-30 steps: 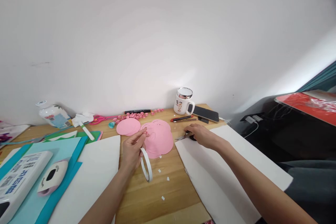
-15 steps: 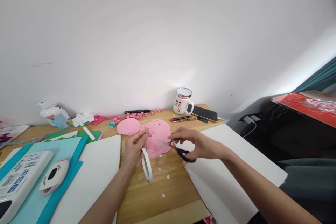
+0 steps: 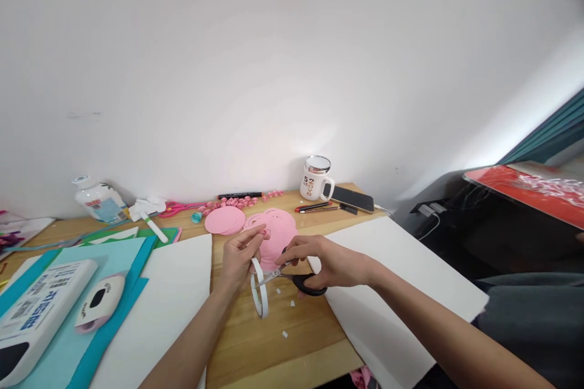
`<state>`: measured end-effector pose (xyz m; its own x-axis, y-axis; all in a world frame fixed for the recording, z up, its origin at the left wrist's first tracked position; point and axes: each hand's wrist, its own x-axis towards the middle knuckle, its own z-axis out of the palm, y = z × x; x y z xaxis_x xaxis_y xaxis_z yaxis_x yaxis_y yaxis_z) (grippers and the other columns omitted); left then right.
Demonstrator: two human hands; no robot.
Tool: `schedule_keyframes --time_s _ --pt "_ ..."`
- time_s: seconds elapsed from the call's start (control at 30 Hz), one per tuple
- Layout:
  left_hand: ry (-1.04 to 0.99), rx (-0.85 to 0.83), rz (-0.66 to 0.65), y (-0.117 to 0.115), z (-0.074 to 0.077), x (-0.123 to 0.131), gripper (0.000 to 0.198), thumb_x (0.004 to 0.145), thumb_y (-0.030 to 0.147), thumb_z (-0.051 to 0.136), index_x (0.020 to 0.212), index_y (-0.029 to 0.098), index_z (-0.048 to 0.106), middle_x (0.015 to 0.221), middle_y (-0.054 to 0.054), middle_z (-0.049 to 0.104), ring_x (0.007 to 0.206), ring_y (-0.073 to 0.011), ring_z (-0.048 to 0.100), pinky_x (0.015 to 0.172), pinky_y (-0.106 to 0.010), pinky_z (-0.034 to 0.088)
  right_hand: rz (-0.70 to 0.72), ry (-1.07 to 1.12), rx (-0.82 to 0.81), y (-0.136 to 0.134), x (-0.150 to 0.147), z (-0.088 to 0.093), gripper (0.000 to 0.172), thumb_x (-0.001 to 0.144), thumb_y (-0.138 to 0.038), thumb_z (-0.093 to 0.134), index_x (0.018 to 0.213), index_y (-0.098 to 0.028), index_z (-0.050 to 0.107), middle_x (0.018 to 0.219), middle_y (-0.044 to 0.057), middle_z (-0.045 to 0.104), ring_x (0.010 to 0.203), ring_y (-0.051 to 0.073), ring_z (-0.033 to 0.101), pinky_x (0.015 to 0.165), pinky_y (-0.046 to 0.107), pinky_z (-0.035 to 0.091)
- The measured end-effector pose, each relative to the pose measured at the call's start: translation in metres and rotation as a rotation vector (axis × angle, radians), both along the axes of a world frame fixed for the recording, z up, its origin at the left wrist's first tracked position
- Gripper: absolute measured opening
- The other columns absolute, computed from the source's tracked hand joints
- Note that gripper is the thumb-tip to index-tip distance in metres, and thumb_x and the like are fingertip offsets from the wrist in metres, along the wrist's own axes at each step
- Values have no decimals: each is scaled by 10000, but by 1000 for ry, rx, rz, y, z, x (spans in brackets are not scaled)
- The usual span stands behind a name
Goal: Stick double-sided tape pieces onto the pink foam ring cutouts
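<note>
My left hand (image 3: 238, 256) is closed, pinching a small rolled pink paper piece (image 3: 267, 234) at its fingertips. From the same hand hangs a narrow white roll of tape (image 3: 264, 306). In the grip of my right hand (image 3: 322, 260) are black-handled scissors (image 3: 306, 285); their blades point left and reach the tape roll. I cannot tell whether the blades touch the tape. Overlapping pink paper discs (image 3: 283, 228) lie under and behind the fingertips, with a neater stack of pink circles (image 3: 225, 220) to the left.
Small pink rolled pieces (image 3: 235, 202) lie along the wall beside a black marker (image 3: 240, 195). A white mug (image 3: 314, 182) stands near a phone (image 3: 350, 199). White boards (image 3: 401, 267) flank the work area. Several tiny white scraps (image 3: 285, 334) dot the table. A white device (image 3: 100, 304) rests at left.
My right hand has brought the scissors down and left, from over the pink discs to the tape roll. My left hand keeps its hold and has shifted slightly right.
</note>
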<state>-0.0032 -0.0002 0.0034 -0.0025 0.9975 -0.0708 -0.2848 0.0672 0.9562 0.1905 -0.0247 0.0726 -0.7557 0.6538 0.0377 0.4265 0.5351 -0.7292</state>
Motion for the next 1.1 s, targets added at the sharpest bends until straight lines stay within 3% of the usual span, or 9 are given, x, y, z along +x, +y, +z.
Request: schedule_keyframes --time_s 0.57,0.93,1.1 --pt "110 42 -60 -3 3 0 347 617 326 701 908 137 693 716 -43 674 295 -11 349 291 -174 256 74 29 -189 1 0 -1 464 670 -33 490 1082 -199 624 764 -9 591 648 93 470 634 190 407" --pt "142 77 -101 -2 -6 0 336 654 324 680 933 136 684 759 -64 681 302 -13 365 293 -170 249 100 72 -298 3 4 -11 451 697 -76 511 1128 -175 600 798 14 650 672 106 512 638 195 408" --pt "214 72 -96 -4 0 2 335 642 316 680 919 129 693 779 -83 690 302 -7 361 298 -166 245 118 97 -317 3 5 -16 451 697 -69 503 1123 -175 604 832 23 674 701 116 551 654 196 414"
